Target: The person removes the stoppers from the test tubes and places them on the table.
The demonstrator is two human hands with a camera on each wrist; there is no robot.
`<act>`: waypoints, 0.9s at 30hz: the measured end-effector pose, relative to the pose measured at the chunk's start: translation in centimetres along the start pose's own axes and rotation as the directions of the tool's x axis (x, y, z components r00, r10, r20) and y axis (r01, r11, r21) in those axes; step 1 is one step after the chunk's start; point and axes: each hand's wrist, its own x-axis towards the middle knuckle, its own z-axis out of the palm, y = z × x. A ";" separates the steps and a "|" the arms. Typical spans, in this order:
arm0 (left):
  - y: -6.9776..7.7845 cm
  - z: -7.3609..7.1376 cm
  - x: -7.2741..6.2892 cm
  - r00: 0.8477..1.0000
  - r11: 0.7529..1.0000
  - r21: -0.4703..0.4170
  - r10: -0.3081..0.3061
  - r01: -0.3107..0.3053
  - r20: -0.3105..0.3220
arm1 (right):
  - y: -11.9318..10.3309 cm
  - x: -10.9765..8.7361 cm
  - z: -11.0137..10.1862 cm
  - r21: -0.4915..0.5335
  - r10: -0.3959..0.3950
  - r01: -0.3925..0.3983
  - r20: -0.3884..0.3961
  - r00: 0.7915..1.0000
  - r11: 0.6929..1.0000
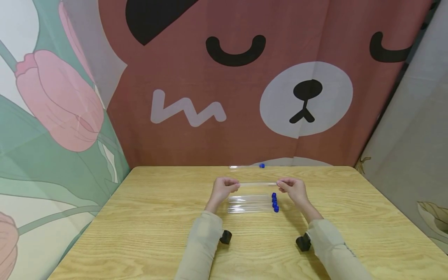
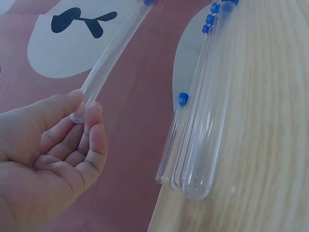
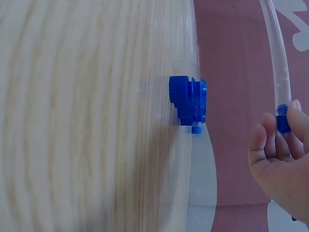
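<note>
I see a smooth, clear, blue-capped tube [image 1: 258, 184] above the wood-grained tabletop [image 1: 157, 233], left hand [image 1: 224, 189] pinching one end, right hand [image 1: 294, 191] its blue cap [image 3: 283, 121]; similar tubes [image 1: 245, 210] lie at six o'clock, one farther tube [image 1: 246, 167] at twelve.

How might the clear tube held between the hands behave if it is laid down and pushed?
The clear tube may roll, as its body looks round. It is probably stiff, running straight from left hand to right hand. Pinched at its ends, it seems light.
</note>
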 end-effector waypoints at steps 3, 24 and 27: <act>-0.3 0.0 0.1 1.000 1.000 0.008 -0.002 0.002 0.005 | -1.3 -0.4 0.3 -0.083 0.018 -0.021 -0.031 0.999 0.996; -1.2 -0.9 0.5 1.000 0.999 0.027 -0.028 0.028 -0.003 | -1.1 -0.5 0.1 -0.061 0.045 -0.042 0.036 0.998 0.997; -1.2 -1.0 0.5 0.999 0.998 0.037 -0.049 0.049 -0.006 | -1.1 -0.5 0.0 -0.086 0.060 -0.057 0.035 0.998 0.995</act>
